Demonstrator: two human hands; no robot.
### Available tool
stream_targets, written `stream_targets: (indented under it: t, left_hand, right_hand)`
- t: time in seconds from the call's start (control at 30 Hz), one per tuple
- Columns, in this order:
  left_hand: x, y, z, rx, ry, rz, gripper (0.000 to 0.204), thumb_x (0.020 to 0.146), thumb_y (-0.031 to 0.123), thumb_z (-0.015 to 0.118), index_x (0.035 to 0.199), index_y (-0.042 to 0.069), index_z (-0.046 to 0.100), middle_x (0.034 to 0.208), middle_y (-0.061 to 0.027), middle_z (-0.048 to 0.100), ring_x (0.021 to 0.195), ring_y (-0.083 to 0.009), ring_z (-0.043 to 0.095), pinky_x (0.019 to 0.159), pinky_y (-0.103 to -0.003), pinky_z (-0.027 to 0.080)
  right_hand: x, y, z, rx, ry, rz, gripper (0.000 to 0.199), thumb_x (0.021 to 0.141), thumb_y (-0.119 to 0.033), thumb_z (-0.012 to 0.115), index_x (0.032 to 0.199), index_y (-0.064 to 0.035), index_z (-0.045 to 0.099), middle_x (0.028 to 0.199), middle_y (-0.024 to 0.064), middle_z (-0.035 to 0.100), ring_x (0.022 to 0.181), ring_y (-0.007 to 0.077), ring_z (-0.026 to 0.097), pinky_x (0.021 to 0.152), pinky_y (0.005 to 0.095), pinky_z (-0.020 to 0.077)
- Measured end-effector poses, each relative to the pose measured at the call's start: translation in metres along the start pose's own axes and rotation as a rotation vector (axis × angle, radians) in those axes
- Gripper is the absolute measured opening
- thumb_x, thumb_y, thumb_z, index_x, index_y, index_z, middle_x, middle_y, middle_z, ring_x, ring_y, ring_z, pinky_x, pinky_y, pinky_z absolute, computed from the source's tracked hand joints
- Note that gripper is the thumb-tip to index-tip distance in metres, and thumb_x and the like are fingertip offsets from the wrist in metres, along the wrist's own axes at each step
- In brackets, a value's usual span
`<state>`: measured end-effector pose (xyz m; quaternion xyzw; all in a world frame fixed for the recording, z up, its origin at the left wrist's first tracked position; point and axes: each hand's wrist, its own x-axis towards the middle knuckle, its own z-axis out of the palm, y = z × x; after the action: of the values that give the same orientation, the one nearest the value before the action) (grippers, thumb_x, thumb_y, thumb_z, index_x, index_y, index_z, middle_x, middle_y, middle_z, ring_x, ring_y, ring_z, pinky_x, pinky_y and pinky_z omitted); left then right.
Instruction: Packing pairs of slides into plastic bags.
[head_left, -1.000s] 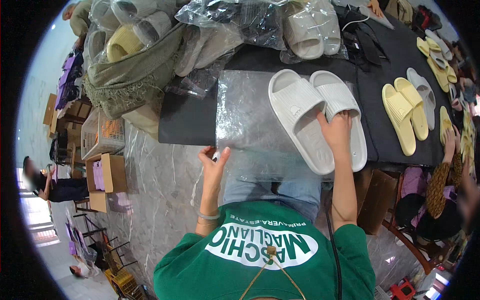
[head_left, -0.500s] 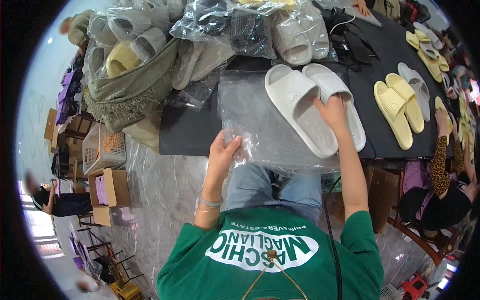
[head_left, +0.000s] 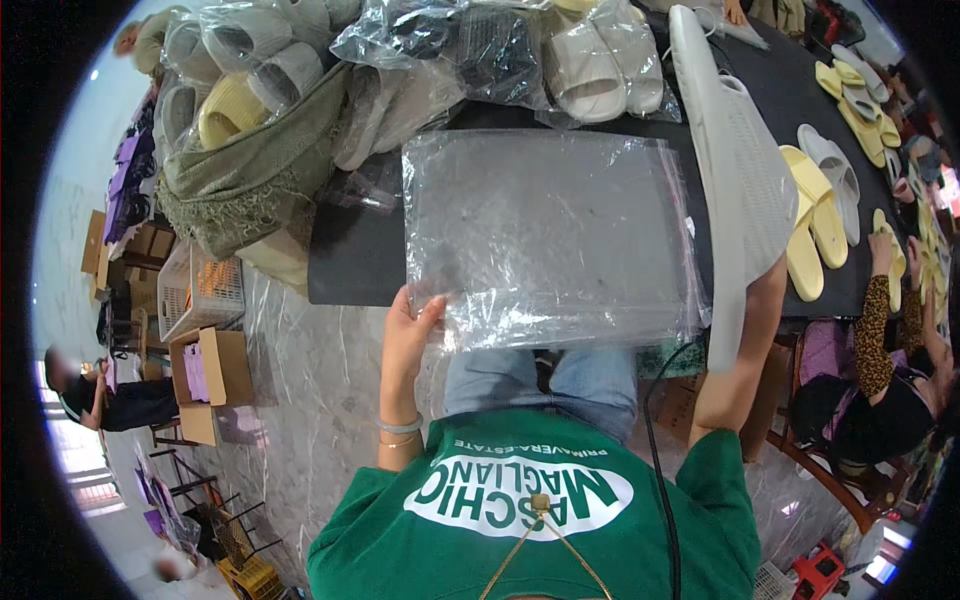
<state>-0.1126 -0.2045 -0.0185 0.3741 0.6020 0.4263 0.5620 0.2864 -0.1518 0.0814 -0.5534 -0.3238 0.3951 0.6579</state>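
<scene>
A clear plastic bag lies flat over the dark table edge in front of me. My left hand pinches its lower left corner between thumb and fingers. Light grey slide slippers are raised on edge to the right of the bag, soles turned sideways. My right hand holds them up; its fingers are hidden behind the slippers, and only the wrist end shows. Just beyond the slippers, a yellow pair of slides rests on the table.
Bagged slippers line the table's far side. A green cloth-draped sack full of slippers stands at the left. More slides lie to the right, where a co-worker's hand touches a yellow one. A black cable hangs before me.
My right hand has lifted the grey slippers off the bag, moving them right and tipping them on edge. The bag is now uncovered. My left hand has shifted slightly left and down with its corner.
</scene>
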Motion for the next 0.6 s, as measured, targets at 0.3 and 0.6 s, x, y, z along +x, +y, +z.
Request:
stream_targets:
  t: [0.3,0.6]
  left_hand:
    - [-0.004,0.002,0.028,-0.017,-0.002,0.033,0.039,0.090,0.012,0.065,0.124,-0.002,0.049,0.096,-0.0064,0.068,0.073,-0.0079,0.059,0.065,-0.022,0.050]
    - [-0.020,0.039,0.046,0.853,0.369,0.719,0.048,0.082,0.006,0.069,0.126,0.000,0.052,0.137,-0.0232,0.043,0.126,-0.0369,0.043,0.102,-0.043,0.038]
  right_hand:
    - [-0.029,0.060,0.051,-0.624,-0.410,-0.270,0.034,0.085,-0.016,0.064,0.112,0.0046,0.061,0.113,0.0176,0.063,0.100,0.0275,0.061,0.086,0.0397,0.0464]
    - [-0.028,0.116,0.055,-1.110,-0.302,-0.549,0.049,0.078,-0.029,0.069,0.115,0.0018,0.061,0.118,0.0229,0.059,0.116,0.0385,0.048,0.103,0.0470,0.0303]
